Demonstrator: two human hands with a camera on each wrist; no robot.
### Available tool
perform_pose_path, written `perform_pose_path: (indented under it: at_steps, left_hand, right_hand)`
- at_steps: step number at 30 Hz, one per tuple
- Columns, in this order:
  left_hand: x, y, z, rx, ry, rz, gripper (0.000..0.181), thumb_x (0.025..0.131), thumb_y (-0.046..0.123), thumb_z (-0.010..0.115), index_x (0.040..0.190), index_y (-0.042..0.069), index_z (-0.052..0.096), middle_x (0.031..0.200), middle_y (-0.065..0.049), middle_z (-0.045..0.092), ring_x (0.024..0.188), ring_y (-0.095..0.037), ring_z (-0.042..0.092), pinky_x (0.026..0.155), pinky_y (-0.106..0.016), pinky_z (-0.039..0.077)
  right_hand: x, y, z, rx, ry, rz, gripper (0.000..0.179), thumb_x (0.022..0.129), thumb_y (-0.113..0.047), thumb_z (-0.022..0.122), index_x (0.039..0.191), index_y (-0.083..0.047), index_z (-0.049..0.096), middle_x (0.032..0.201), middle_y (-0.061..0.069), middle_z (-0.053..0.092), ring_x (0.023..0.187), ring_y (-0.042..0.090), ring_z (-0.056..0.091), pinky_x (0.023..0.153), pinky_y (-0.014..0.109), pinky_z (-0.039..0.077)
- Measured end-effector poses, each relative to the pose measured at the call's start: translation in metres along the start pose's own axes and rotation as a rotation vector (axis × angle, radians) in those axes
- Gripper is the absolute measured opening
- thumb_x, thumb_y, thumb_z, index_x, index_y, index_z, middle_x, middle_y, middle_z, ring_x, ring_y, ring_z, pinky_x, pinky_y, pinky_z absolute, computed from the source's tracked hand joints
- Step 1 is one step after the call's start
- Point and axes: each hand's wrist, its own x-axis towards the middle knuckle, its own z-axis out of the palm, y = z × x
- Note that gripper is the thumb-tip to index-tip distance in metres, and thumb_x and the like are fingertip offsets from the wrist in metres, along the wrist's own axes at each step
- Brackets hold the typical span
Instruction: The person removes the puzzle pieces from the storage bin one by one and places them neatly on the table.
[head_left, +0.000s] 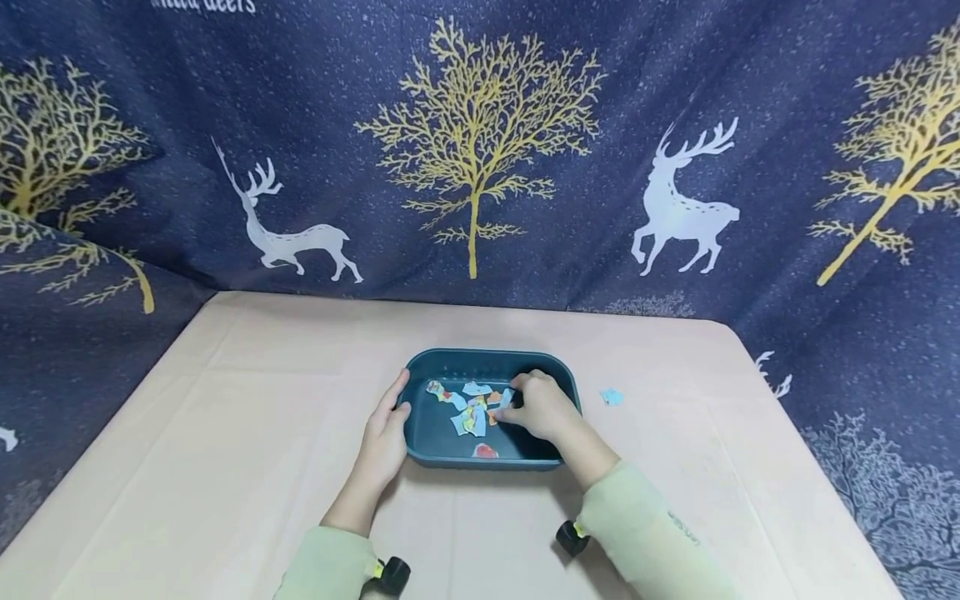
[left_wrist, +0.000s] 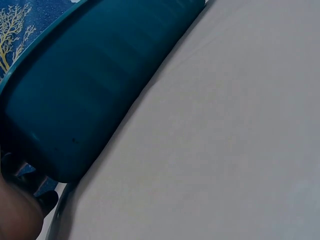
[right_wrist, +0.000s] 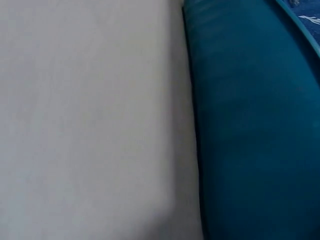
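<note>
A dark teal plastic tub [head_left: 442,450] sits on the table with several torn paper scraps [head_left: 469,421] inside, light blue with coloured patches. My left hand [head_left: 384,437] grips the tub's left side, its thumb at the rim; in the left wrist view its fingers [left_wrist: 47,200] curl by the tub's corner. Inside the tub's right half, my right hand [head_left: 543,407] has thumb and fingers closing round a light blue paper scrap [head_left: 507,398]; the palm hides part of the floor there. A reddish scrap [head_left: 485,451] lies near the front wall. The right wrist view shows only the tub's outer wall [right_wrist: 255,125] and the table.
One light blue paper scrap [head_left: 612,397] lies on the table to the right of the tub. A pale cloth covers the table [head_left: 247,442]. Behind it hangs a dark blue curtain [head_left: 555,250] with deer and trees.
</note>
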Motion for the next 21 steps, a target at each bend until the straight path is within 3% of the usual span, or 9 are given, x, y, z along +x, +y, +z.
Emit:
perform_pose_path:
  at_steps: [6,17,21]
  left_hand:
    - [-0.0004,-0.0002,0.0001,-0.009,0.0,0.01,0.048,0.102,0.016,0.03,0.15,0.023,0.027,0.157,0.006,0.023,0.147,-0.018,0.015,0.122,-0.042,0.014]
    - [-0.0019,0.0021,-0.0002,-0.021,-0.003,0.009,0.049,0.102,0.016,0.029,0.15,0.022,0.026,0.157,0.007,0.022,0.147,-0.017,0.015,0.122,-0.041,0.014]
    - [-0.0024,0.003,-0.0005,-0.022,-0.007,0.003,0.049,0.102,0.016,0.028,0.15,0.022,0.026,0.157,0.007,0.021,0.147,-0.017,0.014,0.122,-0.042,0.013]
  right_hand:
    - [-0.0018,-0.0023,-0.0005,-0.059,0.0,-0.022,0.062,0.074,-0.041,0.078,0.119,0.0,0.063,0.12,0.017,0.057,0.116,0.033,0.052,0.1,0.044,0.047]
    - [-0.0017,-0.0031,-0.0011,-0.053,-0.012,-0.017,0.06,0.074,-0.04,0.078,0.117,0.0,0.064,0.114,0.014,0.058,0.107,0.027,0.055,0.096,0.042,0.049]
    - [-0.0001,-0.0023,-0.0005,-0.046,-0.02,0.001,0.061,0.074,-0.041,0.079,0.115,0.0,0.061,0.108,0.012,0.057,0.096,0.023,0.055,0.09,0.04,0.051]
